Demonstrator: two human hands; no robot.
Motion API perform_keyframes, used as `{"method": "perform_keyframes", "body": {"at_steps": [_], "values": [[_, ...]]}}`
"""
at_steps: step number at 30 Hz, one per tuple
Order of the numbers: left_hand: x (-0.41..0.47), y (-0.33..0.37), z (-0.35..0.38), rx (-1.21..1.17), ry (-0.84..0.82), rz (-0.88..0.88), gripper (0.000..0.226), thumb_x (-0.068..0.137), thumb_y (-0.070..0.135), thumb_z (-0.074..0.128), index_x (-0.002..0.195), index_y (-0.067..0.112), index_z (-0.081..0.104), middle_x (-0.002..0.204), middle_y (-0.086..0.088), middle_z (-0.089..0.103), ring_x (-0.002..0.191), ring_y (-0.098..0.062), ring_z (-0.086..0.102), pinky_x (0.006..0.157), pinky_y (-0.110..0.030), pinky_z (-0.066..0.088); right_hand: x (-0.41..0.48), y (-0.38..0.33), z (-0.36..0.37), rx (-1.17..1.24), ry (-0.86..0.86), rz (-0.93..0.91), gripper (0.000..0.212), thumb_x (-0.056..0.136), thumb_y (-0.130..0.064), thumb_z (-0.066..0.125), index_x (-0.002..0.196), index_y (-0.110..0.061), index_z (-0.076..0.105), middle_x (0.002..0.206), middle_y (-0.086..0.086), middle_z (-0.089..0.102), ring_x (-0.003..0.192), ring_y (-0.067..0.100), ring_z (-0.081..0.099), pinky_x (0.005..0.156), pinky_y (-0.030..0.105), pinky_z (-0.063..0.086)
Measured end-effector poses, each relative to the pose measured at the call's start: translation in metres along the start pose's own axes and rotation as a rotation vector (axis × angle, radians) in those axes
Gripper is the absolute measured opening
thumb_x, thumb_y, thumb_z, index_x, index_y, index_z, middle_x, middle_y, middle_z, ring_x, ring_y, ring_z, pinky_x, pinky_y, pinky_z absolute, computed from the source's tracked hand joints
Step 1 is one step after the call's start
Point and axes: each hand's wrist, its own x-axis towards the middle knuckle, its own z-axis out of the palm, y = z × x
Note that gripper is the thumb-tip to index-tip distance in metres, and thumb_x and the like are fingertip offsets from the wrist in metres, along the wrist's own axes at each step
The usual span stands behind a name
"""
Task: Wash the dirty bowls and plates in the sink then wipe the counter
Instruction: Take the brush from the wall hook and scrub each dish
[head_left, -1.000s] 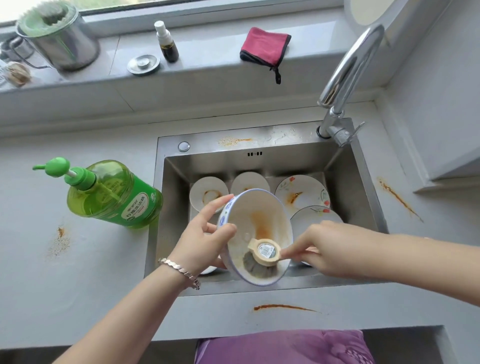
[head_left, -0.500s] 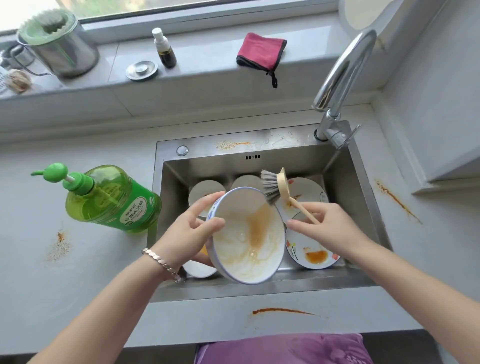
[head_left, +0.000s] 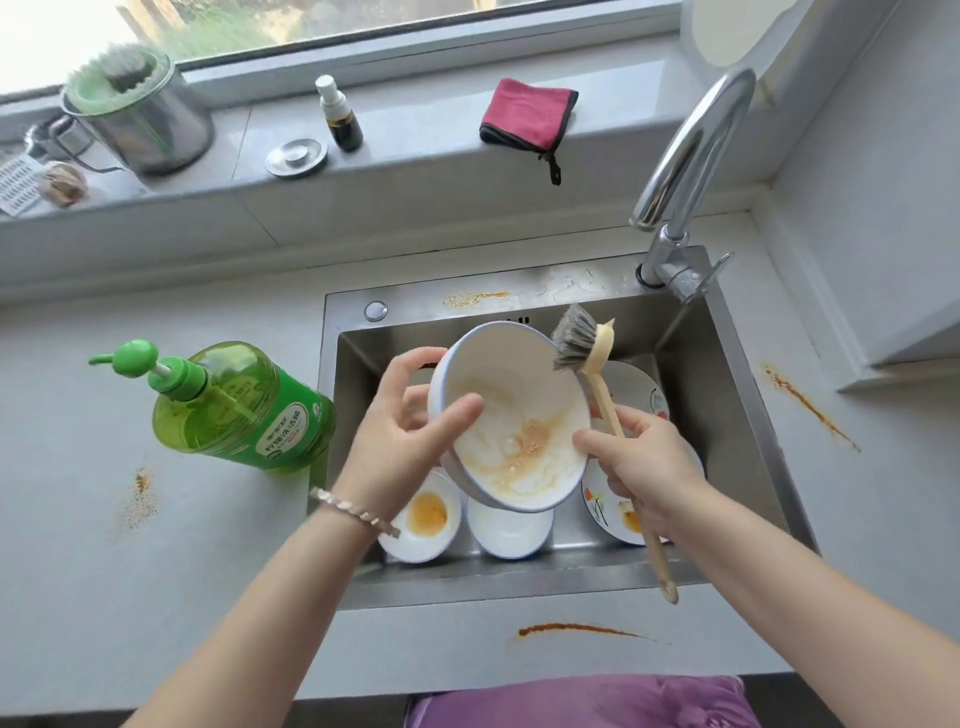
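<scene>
The left hand (head_left: 410, 436) grips a white bowl (head_left: 514, 410) by its rim, thumb inside and fingers behind, and holds it tilted above the sink (head_left: 727, 415). Orange-brown smears and a little foamy liquid lie in the bowl's lower part. The right hand (head_left: 644, 467) is closed round the wooden handle of a brush (head_left: 602, 395), also above the sink. Its bristled head stands just beside the bowl's far rim; whether they touch cannot be told. In the sink, near its front wall, lie a small bowl (head_left: 421, 519) with orange residue, a second small bowl (head_left: 511, 527) and a flowered plate (head_left: 602, 501). A green soap bottle (head_left: 244, 410) lies left of the sink on the counter (head_left: 104, 561). An orange streak (head_left: 576, 630) marks the counter in front of the sink.
</scene>
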Motion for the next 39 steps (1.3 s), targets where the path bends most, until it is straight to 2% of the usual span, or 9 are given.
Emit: {"method": "perform_keyframes", "body": {"at_steps": [6,11,17,22,25,28,31,33,39], "values": [[-0.035,-0.036,0.049,-0.177,0.240,0.139,0.097,0.052,0.029,0.076,0.122,0.061,0.017,0.124,0.020,0.045,0.101,0.011,0.057,0.077,-0.013,0.050,-0.014,-0.008,0.022,0.237,0.060,0.023,0.023,0.080,0.006,0.059,0.084,-0.017,0.062,0.044,-0.008,0.051,0.027,0.002,0.033,0.031,0.015,0.020],[-0.033,-0.027,0.057,-0.259,0.446,0.284,0.080,0.062,0.032,0.057,0.131,0.038,0.018,0.124,0.020,0.041,0.098,0.016,0.055,0.073,-0.003,0.044,-0.031,-0.010,0.034,0.305,-0.081,0.098,0.021,0.082,-0.001,0.062,0.096,-0.017,0.060,0.049,-0.001,0.059,0.036,0.005,0.024,0.033,0.015,0.021],[-0.018,-0.028,0.016,-0.171,0.466,0.156,0.058,0.063,0.044,0.050,0.117,0.061,0.034,0.138,0.008,0.044,0.120,-0.009,0.050,0.103,-0.040,0.042,-0.036,-0.027,-0.005,-0.189,0.010,-0.292,0.031,0.097,-0.027,0.043,0.126,-0.031,0.054,0.071,0.004,0.064,0.034,0.004,0.031,0.037,0.012,0.028],[-0.017,-0.028,0.000,0.090,0.304,0.121,0.055,0.062,0.049,0.042,0.112,0.072,0.035,0.102,0.051,0.047,0.101,0.021,0.047,0.087,-0.009,0.039,-0.044,-0.045,-0.018,-0.939,-0.207,-0.551,0.036,0.096,-0.030,0.045,0.119,-0.057,0.050,0.063,-0.002,0.057,0.047,0.009,0.042,0.049,0.022,0.033],[-0.022,-0.022,-0.001,0.255,0.223,0.137,0.057,0.063,0.052,0.036,0.118,0.069,0.032,0.100,0.036,0.049,0.095,0.029,0.040,0.074,0.008,0.028,-0.041,-0.041,-0.004,-1.362,-0.262,-0.580,0.038,0.098,-0.032,0.037,0.126,-0.056,0.045,0.078,-0.007,0.053,0.069,0.012,0.046,0.061,0.028,0.036],[-0.026,-0.020,0.003,0.449,0.151,0.128,0.058,0.063,0.055,0.031,0.119,0.073,0.028,0.100,0.011,0.053,0.093,0.012,0.045,0.074,0.002,0.032,-0.051,-0.031,0.008,-1.086,-0.498,-0.414,0.033,0.095,-0.030,0.045,0.119,-0.051,0.056,0.108,-0.014,0.068,0.100,0.010,0.060,0.084,0.024,0.046],[-0.029,-0.023,0.002,0.440,0.119,0.074,0.052,0.061,0.057,0.028,0.108,0.078,0.027,0.098,0.015,0.056,0.090,0.001,0.048,0.082,-0.019,0.041,-0.058,-0.030,0.005,-0.810,-0.670,-0.195,0.027,0.094,-0.027,0.051,0.110,-0.045,0.064,0.058,-0.025,0.062,0.057,-0.002,0.052,0.061,0.012,0.041],[-0.032,-0.024,-0.001,0.398,0.115,0.044,0.052,0.060,0.057,0.029,0.108,0.076,0.033,0.099,0.021,0.055,0.098,-0.003,0.049,0.086,-0.025,0.040,-0.051,-0.032,-0.005,-0.931,-0.630,-0.153,0.028,0.095,-0.028,0.049,0.113,-0.045,0.062,0.042,-0.025,0.051,0.044,-0.001,0.043,0.050,0.009,0.032],[-0.030,-0.021,0.008,0.353,0.134,-0.017,0.048,0.070,0.044,0.037,0.113,0.065,0.039,0.100,0.019,0.056,0.100,-0.010,0.052,0.079,-0.023,0.039,-0.052,-0.024,-0.001,-1.198,-0.433,-0.358,0.035,0.097,-0.027,0.040,0.120,-0.049,0.055,0.083,-0.016,0.066,0.057,0.004,0.046,0.061,0.021,0.042]]}}
